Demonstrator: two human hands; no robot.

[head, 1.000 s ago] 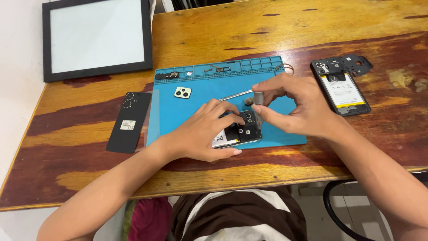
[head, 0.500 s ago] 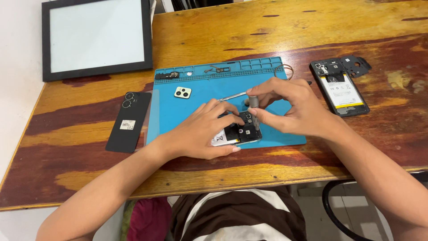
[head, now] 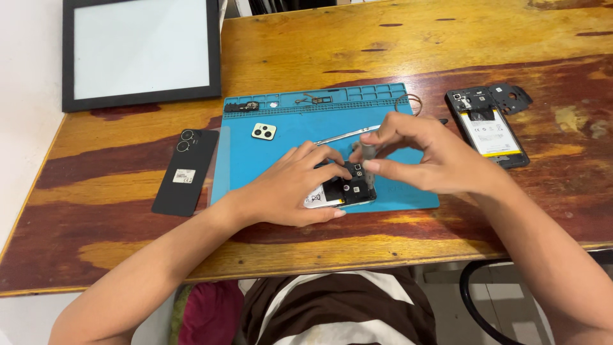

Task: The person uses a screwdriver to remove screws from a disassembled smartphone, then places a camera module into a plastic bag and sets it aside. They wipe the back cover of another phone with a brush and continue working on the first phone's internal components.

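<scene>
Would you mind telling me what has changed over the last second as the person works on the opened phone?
Very little. The right hand has eased its pinched fingers and the small grey piece down a touch toward the opened phone. The left hand still steadies that phone on the blue mat. The metal tool, black back cover and second phone have not moved.

I see a worn wooden table carrying a blue rubber mat under my hands, a black back cover left of them, an opened phone right, and a black-framed panel beyond.
</scene>
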